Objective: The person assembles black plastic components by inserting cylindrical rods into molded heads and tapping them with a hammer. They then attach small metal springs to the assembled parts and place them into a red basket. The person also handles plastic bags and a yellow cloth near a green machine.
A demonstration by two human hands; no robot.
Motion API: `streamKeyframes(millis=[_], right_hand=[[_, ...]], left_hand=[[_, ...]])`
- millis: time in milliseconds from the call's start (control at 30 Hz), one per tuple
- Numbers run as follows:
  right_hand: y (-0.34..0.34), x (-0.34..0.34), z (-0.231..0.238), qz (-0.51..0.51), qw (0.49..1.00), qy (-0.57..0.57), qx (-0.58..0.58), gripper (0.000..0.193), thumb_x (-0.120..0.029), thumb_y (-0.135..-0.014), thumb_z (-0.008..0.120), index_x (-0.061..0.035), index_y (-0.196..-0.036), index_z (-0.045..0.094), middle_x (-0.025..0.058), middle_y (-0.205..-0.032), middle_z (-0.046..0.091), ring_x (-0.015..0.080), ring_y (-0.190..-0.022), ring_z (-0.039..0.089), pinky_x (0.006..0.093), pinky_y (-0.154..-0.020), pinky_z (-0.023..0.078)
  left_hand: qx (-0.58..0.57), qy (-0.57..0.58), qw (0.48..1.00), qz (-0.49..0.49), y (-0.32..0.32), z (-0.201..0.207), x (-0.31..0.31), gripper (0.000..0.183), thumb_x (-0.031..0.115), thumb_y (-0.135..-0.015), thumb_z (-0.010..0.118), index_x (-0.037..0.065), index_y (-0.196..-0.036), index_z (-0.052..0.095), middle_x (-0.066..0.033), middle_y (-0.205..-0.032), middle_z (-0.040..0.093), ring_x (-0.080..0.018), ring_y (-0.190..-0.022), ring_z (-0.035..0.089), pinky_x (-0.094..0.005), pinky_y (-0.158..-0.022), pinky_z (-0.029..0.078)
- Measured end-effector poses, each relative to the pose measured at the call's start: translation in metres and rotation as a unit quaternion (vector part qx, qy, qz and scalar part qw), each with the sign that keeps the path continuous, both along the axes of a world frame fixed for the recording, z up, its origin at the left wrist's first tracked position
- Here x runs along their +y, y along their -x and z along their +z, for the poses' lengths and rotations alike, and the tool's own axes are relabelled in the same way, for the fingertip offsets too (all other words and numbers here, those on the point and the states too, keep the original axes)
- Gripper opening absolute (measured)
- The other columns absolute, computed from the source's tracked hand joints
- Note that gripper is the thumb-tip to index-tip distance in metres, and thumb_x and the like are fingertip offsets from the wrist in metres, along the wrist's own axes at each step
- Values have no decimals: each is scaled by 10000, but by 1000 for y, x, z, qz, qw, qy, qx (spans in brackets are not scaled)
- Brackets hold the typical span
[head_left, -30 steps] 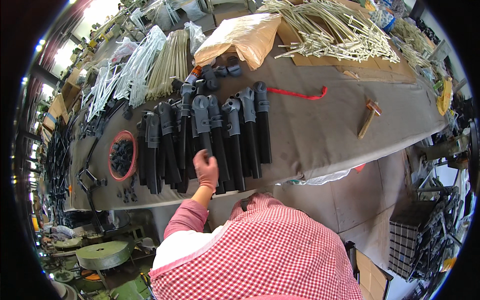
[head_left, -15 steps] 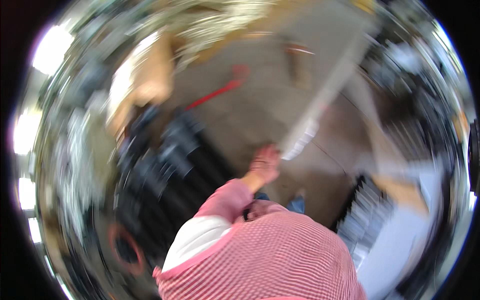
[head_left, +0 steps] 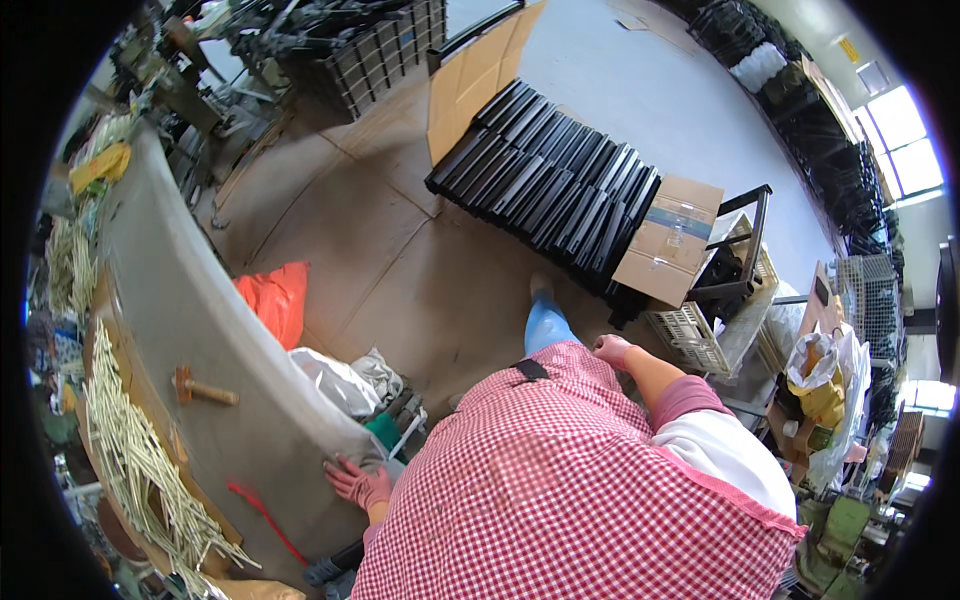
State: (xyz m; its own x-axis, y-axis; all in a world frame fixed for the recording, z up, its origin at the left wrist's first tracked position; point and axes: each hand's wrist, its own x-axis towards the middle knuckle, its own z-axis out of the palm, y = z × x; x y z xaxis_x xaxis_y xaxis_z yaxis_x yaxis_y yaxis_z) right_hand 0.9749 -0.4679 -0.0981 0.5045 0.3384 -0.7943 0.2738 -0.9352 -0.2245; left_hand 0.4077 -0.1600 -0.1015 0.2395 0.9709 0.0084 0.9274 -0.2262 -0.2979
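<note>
At the far left we see a heap of pale yellow rods [head_left: 130, 450] lying along the grey-covered table [head_left: 190, 300], which curves up the left side of the view. Just beside the rods lies a small wooden-handled mallet [head_left: 205, 391], and lower down a red strap [head_left: 262, 520] rests on the cloth. Our left hand [head_left: 358, 482], in a pink glove, lies flat on the table's edge near the strap, fingers spread and holding nothing. Against the table's side sit an orange bag [head_left: 275, 300] and crumpled grey plastic bags [head_left: 345, 380], crowding the floor between the table and our body. Our red-checked apron [head_left: 560, 500] fills the lower middle and hides what is under it. Further right, our right hand [head_left: 610, 350] hangs beside the apron; we cannot tell whether its grip is curled or loose, and nothing shows in it. Beyond it a row of black panels [head_left: 550, 180] leans across the floor, with a cardboard box [head_left: 668, 240] and a pale plastic crate [head_left: 690, 335] near it.
</note>
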Motion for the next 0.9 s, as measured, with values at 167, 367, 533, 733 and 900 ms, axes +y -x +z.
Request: streamKeyframes(millis=[167,367,533,733,900], right_hand=[[-109,25,-71,-94,992,18,78,289,-222,-867,576,-88,-1069,734,154,-1089,727,290,-1080,683,380,-927,540],[-262,110,-209,169,985,-29,-33,262,-250,-937,547,-91,-1080,699,139,-942,693,313,-856,654,428,-747,516],[-332,177,-325,-581,756,-155,258,227,-178,-960,559,-111,-1175,588,91,-803,648,261,-621,599,393,-520,461],[-360,211,-412,-633,759,-108,104,625,-264,-858,688,16,-1375,479,199,-1165,619,299,-1052,590,383,-847,482],[-369,220,-429,-733,664,-141,42,914,-329,-764,805,106,-1458,399,221,-1311,605,304,-1250,568,367,-1046,452]], left_hand=[[35,159,982,97,-128,4,33,792,409,-728,737,44,-1379,475,-237,-1483,406,-434,-1396,342,-547,-1142,296],[-226,393,885,-107,-452,-57,109,561,339,-826,716,7,-1263,598,-209,-1278,608,-376,-1236,541,-423,-1065,440],[-225,525,804,-167,-704,-191,149,598,363,-849,723,15,-1314,582,-195,-1365,581,-346,-1302,526,-415,-1101,426],[-212,464,829,-230,-891,-333,123,773,335,-802,747,-44,-1396,429,-258,-1442,461,-389,-1347,448,-425,-1137,384],[-144,435,871,-175,-947,-362,75,979,466,-713,823,-34,-1437,393,-230,-1421,479,-358,-1323,489,-422,-1100,431]])
